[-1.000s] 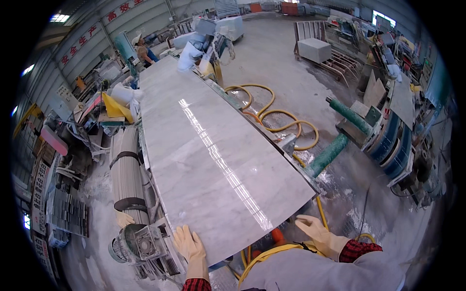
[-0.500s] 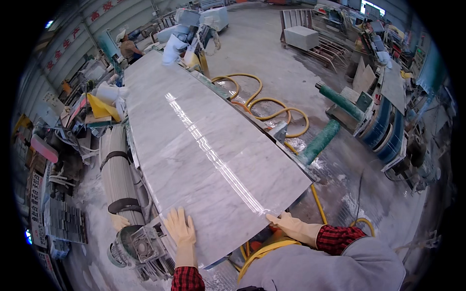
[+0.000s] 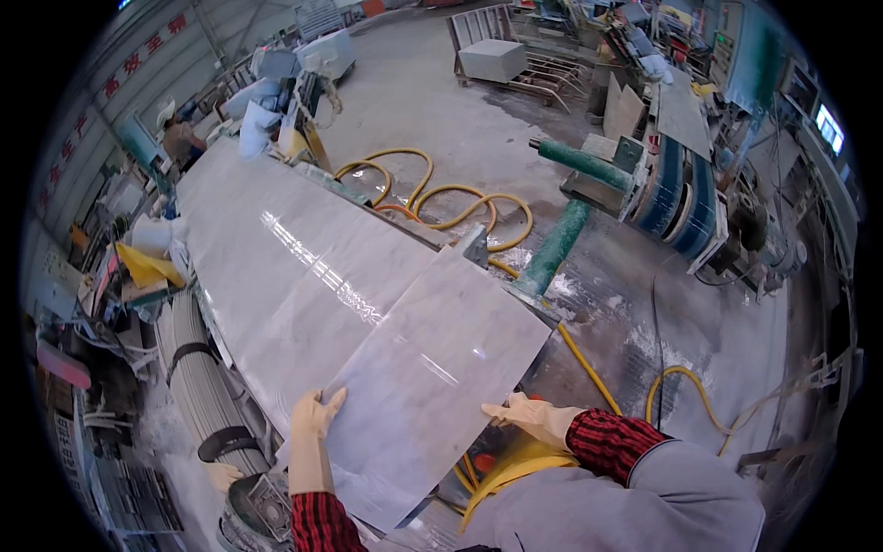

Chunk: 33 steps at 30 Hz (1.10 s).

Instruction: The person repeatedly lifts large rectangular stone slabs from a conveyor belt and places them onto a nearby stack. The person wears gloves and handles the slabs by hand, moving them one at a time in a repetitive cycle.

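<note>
A polished grey-white stone slab (image 3: 432,354) lies at the near end of a long row of similar slabs (image 3: 285,248), its far edge overlapping or raised against its neighbour. Both of my hands wear cream rubber gloves with red-and-black checked cuffs. My left hand (image 3: 314,428) is at the slab's left edge, thumb across the top, fingers partly hidden. On the opposite side, my right hand (image 3: 533,417) grips the right edge near the front corner, its fingertips on the rim. The underside of the slab is hidden.
At left, strapped pale strips (image 3: 200,386) lie beside a motor (image 3: 260,511). Yellow hose (image 3: 515,216) loops over the wet floor at right, near a green roller (image 3: 556,247). A machine with blue belts (image 3: 676,198) stands further right. Another person (image 3: 179,138) is at the far left.
The near slab has shifted out of line with the row and its far edge now stands out. My left hand went from flat on top to the slab's edge. The view has turned right.
</note>
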Motion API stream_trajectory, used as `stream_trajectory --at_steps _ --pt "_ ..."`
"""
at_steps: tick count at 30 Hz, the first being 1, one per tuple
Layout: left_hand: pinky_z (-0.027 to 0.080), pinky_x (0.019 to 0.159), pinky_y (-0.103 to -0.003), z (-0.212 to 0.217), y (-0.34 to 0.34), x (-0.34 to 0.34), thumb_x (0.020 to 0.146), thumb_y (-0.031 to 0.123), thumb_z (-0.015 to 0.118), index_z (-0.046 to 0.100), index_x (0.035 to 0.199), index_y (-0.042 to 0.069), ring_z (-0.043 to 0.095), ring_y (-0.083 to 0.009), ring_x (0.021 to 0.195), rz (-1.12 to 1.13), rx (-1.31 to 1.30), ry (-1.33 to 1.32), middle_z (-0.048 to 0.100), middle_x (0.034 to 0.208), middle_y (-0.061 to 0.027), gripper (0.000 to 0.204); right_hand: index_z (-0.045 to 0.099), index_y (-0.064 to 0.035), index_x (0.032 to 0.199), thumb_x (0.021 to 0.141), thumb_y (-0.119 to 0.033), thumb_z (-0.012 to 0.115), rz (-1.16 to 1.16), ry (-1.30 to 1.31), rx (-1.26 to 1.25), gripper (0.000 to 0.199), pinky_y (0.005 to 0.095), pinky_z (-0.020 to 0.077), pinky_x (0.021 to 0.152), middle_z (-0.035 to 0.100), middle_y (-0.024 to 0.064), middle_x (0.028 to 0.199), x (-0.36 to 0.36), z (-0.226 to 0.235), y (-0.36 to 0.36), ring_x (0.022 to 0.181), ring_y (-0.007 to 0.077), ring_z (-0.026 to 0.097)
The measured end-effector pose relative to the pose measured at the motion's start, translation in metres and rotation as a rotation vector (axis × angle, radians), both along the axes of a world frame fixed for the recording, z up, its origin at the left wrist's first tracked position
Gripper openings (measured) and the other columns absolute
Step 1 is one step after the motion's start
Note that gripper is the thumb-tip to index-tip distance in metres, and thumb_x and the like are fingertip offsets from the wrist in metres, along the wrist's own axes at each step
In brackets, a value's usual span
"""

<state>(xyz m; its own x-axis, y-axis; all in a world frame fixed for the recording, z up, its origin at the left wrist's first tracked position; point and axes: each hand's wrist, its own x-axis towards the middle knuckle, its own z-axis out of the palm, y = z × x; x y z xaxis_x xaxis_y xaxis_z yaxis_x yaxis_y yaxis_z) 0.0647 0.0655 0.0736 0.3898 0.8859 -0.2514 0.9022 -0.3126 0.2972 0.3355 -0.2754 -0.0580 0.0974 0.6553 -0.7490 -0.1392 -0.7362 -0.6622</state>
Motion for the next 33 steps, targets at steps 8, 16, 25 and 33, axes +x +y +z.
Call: stream_trajectory --at_steps 8,16,25,33 --pt "0.053 0.069 -0.041 0.100 -0.106 -0.006 0.078 0.045 0.090 0.075 0.092 -0.006 0.068 -0.0262 0.074 0.134 0.146 -0.114 0.071 0.080 -0.0166 0.056 0.047 -0.0044 0.159 0.107 -0.019 0.066 -0.273 0.549 0.234 0.057 0.0399 0.0546 0.113 0.061 0.0211 0.150 0.003 0.004 -0.015 0.130 0.0320 0.066" --pt "0.047 0.061 -0.036 0.114 -0.187 0.094 0.079 0.036 0.089 0.070 0.082 -0.005 0.058 -0.0167 0.065 0.207 0.241 -0.414 0.064 0.073 -0.0090 0.045 0.054 0.0016 0.151 0.100 -0.016 0.074 -0.251 0.255 0.504 0.057 0.0388 0.0548 0.109 0.067 0.0179 0.142 0.153 0.063 -0.080 0.126 0.0248 0.067" --pt "0.047 0.063 -0.033 0.022 -0.230 0.366 0.087 0.043 0.088 0.075 0.090 -0.004 0.058 -0.0132 0.066 0.107 -0.176 -0.696 0.071 0.078 -0.0052 0.049 0.067 0.0016 0.137 0.098 -0.031 0.076 -0.693 -0.265 0.615 0.052 0.0339 0.0544 0.091 0.075 0.0104 0.121 0.395 0.141 -0.192 0.103 0.0183 0.068" --pt "0.054 0.076 -0.033 -0.001 -0.358 0.525 0.106 0.057 0.062 0.077 0.112 -0.005 0.067 -0.0164 0.083 0.048 -0.644 -0.730 0.078 0.098 -0.0095 0.064 0.070 -0.0039 0.134 0.098 -0.006 0.063 -0.624 -1.104 0.468 0.037 0.0367 0.0561 0.093 0.073 0.0180 0.119 0.489 0.162 -0.325 0.108 0.0305 0.071"
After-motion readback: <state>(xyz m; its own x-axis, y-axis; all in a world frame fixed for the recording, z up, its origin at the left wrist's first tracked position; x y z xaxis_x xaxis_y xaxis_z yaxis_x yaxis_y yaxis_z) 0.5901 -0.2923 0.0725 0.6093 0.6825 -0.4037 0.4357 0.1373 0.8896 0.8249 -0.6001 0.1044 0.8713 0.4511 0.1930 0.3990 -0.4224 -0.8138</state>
